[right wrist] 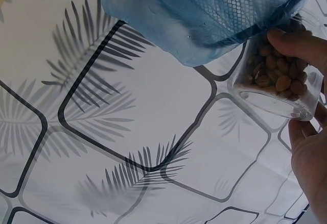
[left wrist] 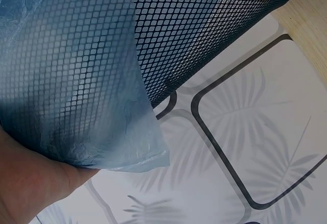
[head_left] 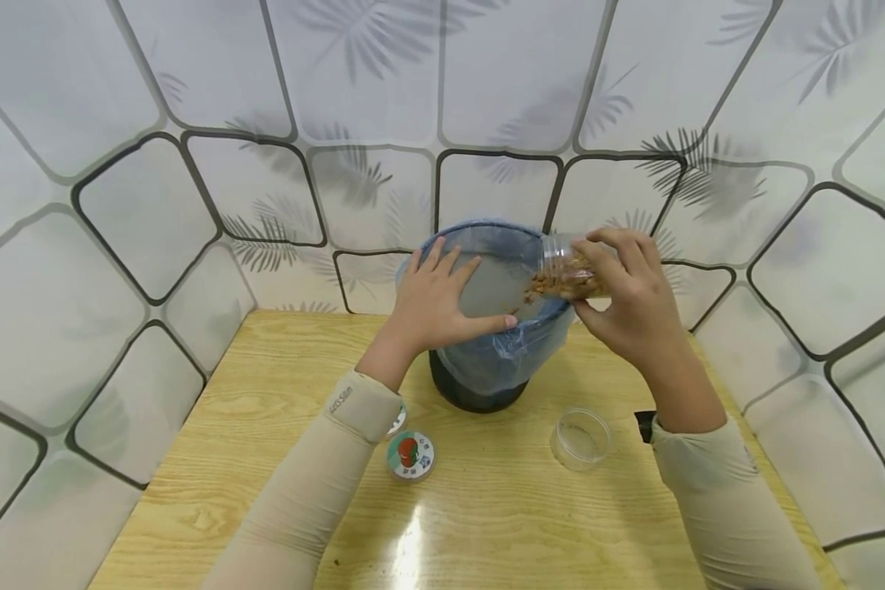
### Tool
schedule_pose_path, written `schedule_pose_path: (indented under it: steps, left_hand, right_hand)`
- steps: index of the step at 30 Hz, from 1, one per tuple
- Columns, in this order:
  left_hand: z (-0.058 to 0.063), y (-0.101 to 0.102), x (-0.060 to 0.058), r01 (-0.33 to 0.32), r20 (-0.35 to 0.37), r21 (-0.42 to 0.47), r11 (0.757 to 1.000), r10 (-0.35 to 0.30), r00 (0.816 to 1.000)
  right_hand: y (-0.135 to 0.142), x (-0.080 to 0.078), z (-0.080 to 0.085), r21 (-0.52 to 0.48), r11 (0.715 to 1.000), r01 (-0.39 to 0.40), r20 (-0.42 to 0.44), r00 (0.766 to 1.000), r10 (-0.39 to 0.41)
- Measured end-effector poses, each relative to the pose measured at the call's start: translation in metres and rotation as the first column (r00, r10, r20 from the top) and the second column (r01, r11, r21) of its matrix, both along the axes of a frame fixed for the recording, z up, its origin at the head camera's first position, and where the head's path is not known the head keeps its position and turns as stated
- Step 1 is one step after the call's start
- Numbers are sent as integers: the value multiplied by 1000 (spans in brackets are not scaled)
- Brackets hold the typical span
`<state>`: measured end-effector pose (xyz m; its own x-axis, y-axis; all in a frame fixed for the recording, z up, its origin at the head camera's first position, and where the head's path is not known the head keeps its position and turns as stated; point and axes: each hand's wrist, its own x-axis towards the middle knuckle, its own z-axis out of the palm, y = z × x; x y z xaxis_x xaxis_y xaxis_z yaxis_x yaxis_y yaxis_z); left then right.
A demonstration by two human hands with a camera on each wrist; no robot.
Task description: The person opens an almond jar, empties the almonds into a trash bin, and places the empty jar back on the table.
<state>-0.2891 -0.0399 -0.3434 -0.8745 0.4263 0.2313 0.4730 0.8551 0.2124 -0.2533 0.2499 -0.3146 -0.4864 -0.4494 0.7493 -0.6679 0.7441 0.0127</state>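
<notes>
My right hand (head_left: 627, 299) grips a clear jar (head_left: 560, 258) of brown nuts (right wrist: 283, 73), tipped on its side with its mouth over the near right rim of a waste bin. Several nuts spill from the mouth into the bin. The dark mesh bin (left wrist: 204, 30) is lined with a thin blue plastic bag (head_left: 487, 360), folded over its rim. My left hand (head_left: 435, 303) lies with fingers spread across the left part of the bin's opening, its thumb over the near rim. In the left wrist view only part of that hand shows, beside the bag.
On the wooden table (head_left: 265, 426), a clear round plastic lid or shallow cup (head_left: 582, 439) lies to the right. Left of it is a round lid with a tomato picture (head_left: 410, 456); another round piece (head_left: 397, 419) is partly hidden by my left sleeve. A patterned curtain (head_left: 383, 197) surrounds the table.
</notes>
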Motion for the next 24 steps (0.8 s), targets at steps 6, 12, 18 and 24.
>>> schedule_pose_path:
  steps: [6, 12, 18, 24]
  left_hand:
    - [0, 0, 0, -2, -2, 3, 1000, 2, 1000]
    - [-1, 0, 1, 0, -8, 8, 1000, 0, 1000]
    - [-1, -1, 0, -2, -10, 14, 1000, 3, 1000]
    - [-2, 0, 0, -8, -8, 18, 1000, 8, 1000]
  right_hand:
    - [-1, 0, 0, -2, 1000, -8, -11, 1000, 8]
    - [-2, -1, -1, -26, 1000, -15, -17, 1000, 15]
    - [-4, -1, -2, -32, 999, -18, -32, 999, 17]
    - [-6, -2, -4, -42, 999, -19, -43, 999, 17]
